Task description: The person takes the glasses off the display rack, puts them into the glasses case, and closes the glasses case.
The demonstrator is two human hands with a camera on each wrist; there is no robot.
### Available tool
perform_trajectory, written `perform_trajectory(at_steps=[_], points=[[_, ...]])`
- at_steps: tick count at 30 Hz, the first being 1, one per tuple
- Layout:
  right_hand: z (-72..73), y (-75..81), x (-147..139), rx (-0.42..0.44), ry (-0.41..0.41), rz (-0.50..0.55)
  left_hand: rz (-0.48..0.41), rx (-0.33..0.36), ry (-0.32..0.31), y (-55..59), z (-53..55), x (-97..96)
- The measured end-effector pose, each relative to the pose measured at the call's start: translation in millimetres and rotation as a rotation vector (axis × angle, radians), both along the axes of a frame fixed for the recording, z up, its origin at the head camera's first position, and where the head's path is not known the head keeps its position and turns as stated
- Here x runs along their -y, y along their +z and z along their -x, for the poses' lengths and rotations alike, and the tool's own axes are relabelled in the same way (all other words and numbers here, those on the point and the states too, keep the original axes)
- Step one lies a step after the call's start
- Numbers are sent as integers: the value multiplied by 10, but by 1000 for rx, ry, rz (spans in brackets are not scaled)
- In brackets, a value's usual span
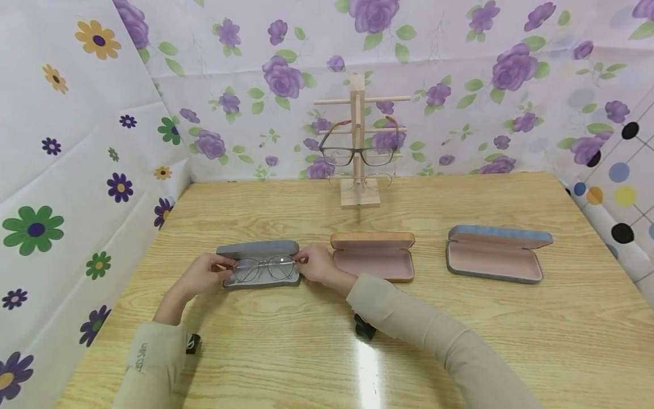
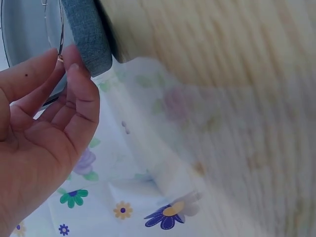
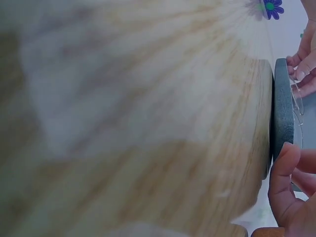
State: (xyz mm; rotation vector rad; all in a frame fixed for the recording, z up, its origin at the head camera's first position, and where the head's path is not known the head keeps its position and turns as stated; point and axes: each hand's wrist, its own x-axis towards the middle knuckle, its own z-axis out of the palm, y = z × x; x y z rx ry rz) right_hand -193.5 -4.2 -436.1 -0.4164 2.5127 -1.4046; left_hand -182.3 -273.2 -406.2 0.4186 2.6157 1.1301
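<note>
Round-lensed, thin-framed eyeglasses (image 1: pixel 263 263) sit over the tray of an open grey-blue glasses case (image 1: pixel 258 248), lenses toward the near side. My left hand (image 1: pixel 206 275) pinches the left end of the frame between thumb and fingers, beside the lens. At the opposite end my right hand (image 1: pixel 319 264) pinches the frame near its hinge, at the case's right side. In the left wrist view, thumb and fingertips meet at the metal hinge, close to the case wall (image 2: pixel 88 37). The right wrist view shows the thumb (image 3: pixel 285 160) right at the case's edge.
An open orange case (image 1: pixel 374 264) with pink lining stands just right of my right hand. Farther right lies an open blue case (image 1: pixel 494 264). Behind, a wooden display stand (image 1: pixel 358 196) carries dark-framed glasses (image 1: pixel 360 151) and a thin-rimmed pair (image 1: pixel 378 182).
</note>
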Motion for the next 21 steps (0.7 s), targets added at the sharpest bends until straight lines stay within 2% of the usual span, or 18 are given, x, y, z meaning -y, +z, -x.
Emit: perform_trajectory(at_steps=[7,12,16,21], points=[[-22,9,8,71,33,-11,-5,7,-20,28,-36,13],[-48,21,11,89,36,-14,9,-15,5,41,-74,33],[-57,33,-7,121,33,20,-2,-55,2,43,-91,43],[-69,80,-39,210,15,101,-11,-64,-7,67,-116,70]])
